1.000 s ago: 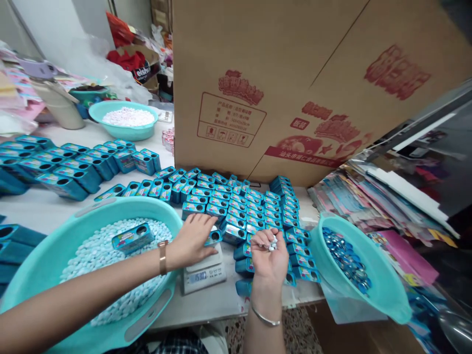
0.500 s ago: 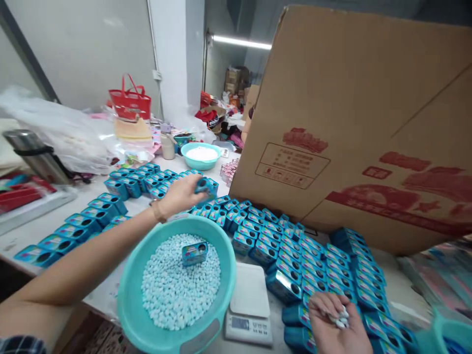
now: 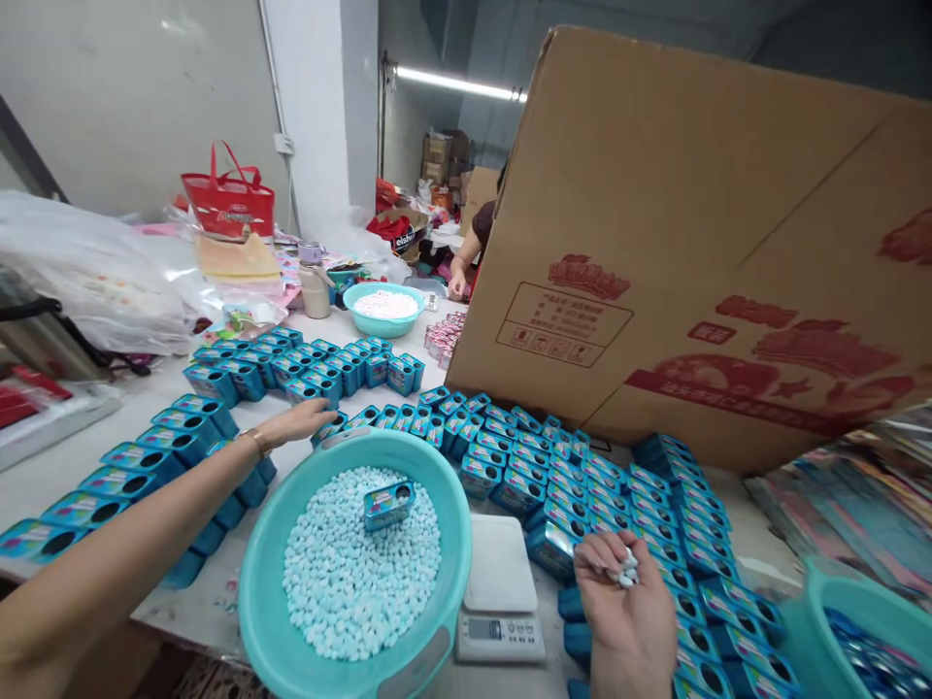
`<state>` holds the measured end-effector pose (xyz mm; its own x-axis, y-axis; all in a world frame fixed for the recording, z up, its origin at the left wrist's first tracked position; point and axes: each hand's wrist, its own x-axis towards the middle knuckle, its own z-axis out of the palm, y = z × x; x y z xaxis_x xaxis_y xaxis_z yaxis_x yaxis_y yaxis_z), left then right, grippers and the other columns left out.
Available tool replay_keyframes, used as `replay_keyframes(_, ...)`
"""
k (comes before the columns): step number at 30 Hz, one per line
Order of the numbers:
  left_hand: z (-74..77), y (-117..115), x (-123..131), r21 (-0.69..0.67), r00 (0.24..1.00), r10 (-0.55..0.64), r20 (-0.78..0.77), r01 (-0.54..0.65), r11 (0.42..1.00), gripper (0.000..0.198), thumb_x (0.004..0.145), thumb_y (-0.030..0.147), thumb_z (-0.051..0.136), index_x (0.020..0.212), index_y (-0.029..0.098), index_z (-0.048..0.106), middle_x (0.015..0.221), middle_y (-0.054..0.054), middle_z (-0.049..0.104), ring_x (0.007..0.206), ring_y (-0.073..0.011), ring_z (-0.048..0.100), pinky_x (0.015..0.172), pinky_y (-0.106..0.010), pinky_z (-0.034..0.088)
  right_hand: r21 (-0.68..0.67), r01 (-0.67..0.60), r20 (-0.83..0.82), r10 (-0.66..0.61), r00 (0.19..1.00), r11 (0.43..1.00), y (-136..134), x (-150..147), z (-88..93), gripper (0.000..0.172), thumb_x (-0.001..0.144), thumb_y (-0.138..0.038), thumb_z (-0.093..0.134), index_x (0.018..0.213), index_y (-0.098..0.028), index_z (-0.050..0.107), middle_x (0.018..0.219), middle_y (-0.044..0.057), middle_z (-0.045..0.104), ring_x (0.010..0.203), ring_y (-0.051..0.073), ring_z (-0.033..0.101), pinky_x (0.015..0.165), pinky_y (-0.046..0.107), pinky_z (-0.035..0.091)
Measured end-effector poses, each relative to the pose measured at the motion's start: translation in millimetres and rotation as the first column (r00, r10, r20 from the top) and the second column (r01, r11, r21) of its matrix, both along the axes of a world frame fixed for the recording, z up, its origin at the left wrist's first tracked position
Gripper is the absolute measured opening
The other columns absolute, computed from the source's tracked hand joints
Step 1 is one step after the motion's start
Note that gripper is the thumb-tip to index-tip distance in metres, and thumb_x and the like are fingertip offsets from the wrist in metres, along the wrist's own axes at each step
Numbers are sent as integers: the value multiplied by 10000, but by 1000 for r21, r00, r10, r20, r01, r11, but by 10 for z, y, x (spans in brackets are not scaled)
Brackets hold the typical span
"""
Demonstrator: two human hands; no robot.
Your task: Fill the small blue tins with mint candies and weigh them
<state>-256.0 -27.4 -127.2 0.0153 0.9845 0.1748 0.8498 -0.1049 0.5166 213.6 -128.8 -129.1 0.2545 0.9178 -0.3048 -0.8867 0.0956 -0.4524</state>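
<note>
My left hand (image 3: 302,422) reaches past the far left rim of a turquoise basin (image 3: 251,544), its fingers on a small blue tin (image 3: 329,428) at the end of a row. Part of that grip is hidden behind the hand. Pale blue pellet candies (image 3: 349,582) fill the basin's bottom, and another blue tin (image 3: 388,506) lies on top of them. Palm up and fingers curled, my right hand (image 3: 630,607) holds several pale candies (image 3: 627,570) above the tins on the right. Between basin and tins sits a white kitchen scale (image 3: 501,636).
Rows of blue tins (image 3: 568,495) with round dark openings cover much of the table. A large cardboard box (image 3: 699,243) stands behind them. Farther back are a basin of white pieces (image 3: 382,325) and another person's arm (image 3: 466,267). A turquoise tub (image 3: 808,621) is at right.
My left hand has moved left and nearer, from the far tins to the row behind the basin. My right hand has shifted slightly left and up, still holding candies. The view has turned right.
</note>
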Motion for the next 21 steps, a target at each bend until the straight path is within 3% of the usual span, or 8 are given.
replay_keyframes(2, 95, -121, 175, -11, 1000, -19, -7, 19, 1000, 557, 844, 571, 498, 1188, 136, 545, 1168, -124, 635, 1063, -315, 594, 870, -393, 488, 7, -13, 12, 13, 1000, 1000, 2, -24, -27, 127, 777, -167, 566, 786, -203, 444, 570, -96, 362, 444, 50, 358, 441, 162, 334)
replay_keyframes(4, 104, -323, 468, -14, 994, -111, -23, 110, 994, 663, 829, 590, 510, 1336, 172, 422, 1344, -138, 531, 1172, -301, 539, 953, -398, 451, 4, -28, 5, 28, 1000, 1000, 6, -69, -43, 142, 778, -170, 571, 782, -206, 434, 566, -100, 358, 443, 46, 359, 444, 157, 331)
replay_keyframes(7, -80, -665, 951, -35, 954, -257, -152, 255, 966, 777, 751, 579, 620, 1374, 176, 388, 1355, -156, 517, 1202, -326, 510, 969, -442, 429, -8, -51, -55, 51, 997, 999, 8, -131, -45, 145, 785, -170, 574, 780, -202, 433, 567, -102, 359, 435, 37, 353, 438, 148, 319)
replay_keyframes(9, -234, -812, 1163, -98, 924, -280, -260, 263, 960, 625, 758, 519, 634, 1260, 167, 514, 1212, -157, 613, 1107, -346, 566, 903, -468, 443, -18, -54, -108, 52, 993, 998, -6, -126, -38, 124, 800, -173, 566, 793, -198, 444, 576, -100, 368, 434, 35, 357, 433, 148, 318)
replay_keyframes(11, -276, -864, 1257, -147, 905, -292, -309, 258, 955, 393, 827, 452, 567, 1103, 175, 606, 1057, -127, 674, 983, -321, 621, 844, -455, 445, -20, -50, -146, 46, 988, 999, -38, -70, -33, 95, 819, -170, 545, 806, -197, 454, 584, -96, 379, 438, 38, 367, 437, 154, 328)
replay_keyframes(13, -130, -849, 1301, -115, 901, -296, -317, 274, 955, 318, 875, 437, 502, 1034, 189, 625, 998, -99, 689, 930, -288, 635, 839, -433, 429, -12, -38, -172, 35, 984, 999, -82, 17, -33, 76, 838, -164, 516, 804, -197, 457, 586, -92, 387, 441, 42, 373, 441, 160, 337)
replay_keyframes(18, 642, -762, 1718, 132, 906, -323, -273, 368, 920, 367, 870, 498, 505, 1084, 212, 593, 1035, -58, 684, 942, -242, 613, 917, -404, 385, 29, 16, -216, -9, 976, 999, -150, 184, -53, 83, 868, -194, 490, 793, -198, 454, 586, -91, 384, 444, 44, 367, 438, 160, 329)
replay_keyframes(21, 749, -736, 2224, 138, 865, -435, -250, 477, 868, 333, 858, 460, 529, 1068, 209, 591, 954, -36, 695, 908, -229, 624, 1010, -445, 327, 59, 23, -235, -8, 972, 998, -155, 233, -65, 84, 871, -207, 502, 799, -197, 460, 588, -93, 384, 444, 39, 366, 439, 158, 323)
